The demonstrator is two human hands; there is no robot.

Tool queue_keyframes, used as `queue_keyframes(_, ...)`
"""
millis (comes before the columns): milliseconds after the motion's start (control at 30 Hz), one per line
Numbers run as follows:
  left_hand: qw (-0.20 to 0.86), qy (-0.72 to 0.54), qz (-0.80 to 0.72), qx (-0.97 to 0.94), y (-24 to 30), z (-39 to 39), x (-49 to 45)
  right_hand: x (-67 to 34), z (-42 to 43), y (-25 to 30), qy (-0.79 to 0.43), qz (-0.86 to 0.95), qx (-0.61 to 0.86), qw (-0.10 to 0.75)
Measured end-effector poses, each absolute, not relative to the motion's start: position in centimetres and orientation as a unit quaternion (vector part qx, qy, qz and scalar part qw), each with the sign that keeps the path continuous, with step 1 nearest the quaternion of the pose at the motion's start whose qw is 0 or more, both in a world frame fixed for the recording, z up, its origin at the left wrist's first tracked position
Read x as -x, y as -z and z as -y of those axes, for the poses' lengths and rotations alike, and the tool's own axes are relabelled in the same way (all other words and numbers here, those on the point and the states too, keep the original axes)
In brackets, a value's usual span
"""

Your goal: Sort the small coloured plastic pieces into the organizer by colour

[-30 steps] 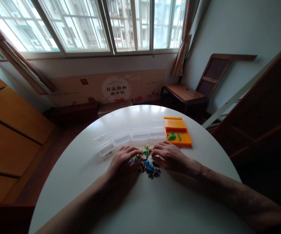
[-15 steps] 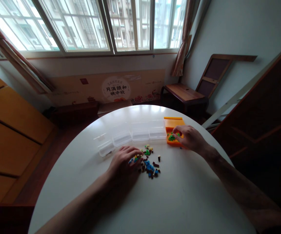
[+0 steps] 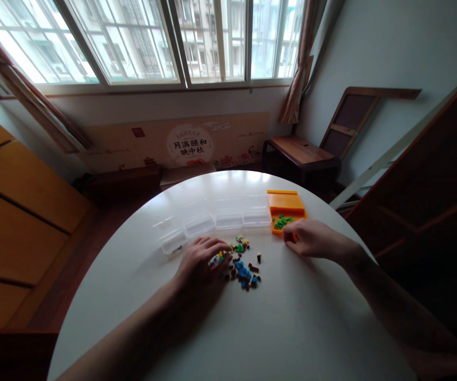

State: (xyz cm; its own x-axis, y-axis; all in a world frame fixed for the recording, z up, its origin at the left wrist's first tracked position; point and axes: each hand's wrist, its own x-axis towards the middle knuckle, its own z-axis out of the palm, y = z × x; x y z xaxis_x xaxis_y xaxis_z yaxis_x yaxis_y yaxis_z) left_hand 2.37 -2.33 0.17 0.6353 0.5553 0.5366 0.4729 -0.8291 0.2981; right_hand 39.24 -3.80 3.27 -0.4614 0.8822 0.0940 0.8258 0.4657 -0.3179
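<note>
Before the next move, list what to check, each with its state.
1. Left hand on the pile: ok.
2. Right hand at the front edge of the orange tray: ok.
3. Right hand holding a piece: cannot tell.
4. Green pieces inside the tray: ok.
5. Clear boxes in a row behind the pile: ok.
6. Pile well in from the edge of the table: ok.

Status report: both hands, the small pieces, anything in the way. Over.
Left hand on the mixed pile, grip unclear. Right hand at near edge of orange tray with green pieces, grip unclear. Clear boxes behind pile, nothing blocking.
</note>
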Motion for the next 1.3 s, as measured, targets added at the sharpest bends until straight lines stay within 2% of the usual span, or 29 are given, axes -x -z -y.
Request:
queue_keyframes(133,0.067,-0.323,-0.286,-0.899,-0.2,2.3,-2.4,-38.8,4.0,-3.4,-0.151,0.862,0.466,0.128)
queue_keyframes(200,0.066,-0.324,-0.283,-0.9,-0.2,2.3,-2.4,-39.0,4.2,-3.8,-0.133,0.856,0.485,0.122)
queue_keyframes(333,0.069,-0.32,-0.279,-0.903,-0.1,2.2,-2.4,-39.7,4.5,-4.9,-0.05,0.813,0.575,0.074)
queue_keyframes(500,0.069,-0.315,-0.284,-0.903,0.0,2.2,-2.3,-39.6,4.5,-5.8,-0.068,0.782,0.619,-0.004)
queue_keyframes(733,0.065,-0.316,-0.285,-0.903,-0.2,2.3,-2.4,-40.0,4.1,-4.9,-0.058,0.779,0.624,-0.018)
queue_keyframes(900,0.062,-0.317,-0.283,-0.903,-0.2,2.3,-2.4,-38.8,3.7,-3.5,-0.068,0.814,0.575,0.046)
queue_keyframes(1167,0.071,-0.315,-0.29,-0.901,0.2,2.3,-2.3,-33.8,3.9,-0.9,-0.164,0.851,0.408,0.287)
queue_keyframes(1300,0.066,-0.312,-0.284,-0.904,0.0,2.3,-2.2,-32.8,4.3,-0.4,-0.17,0.84,0.409,0.313)
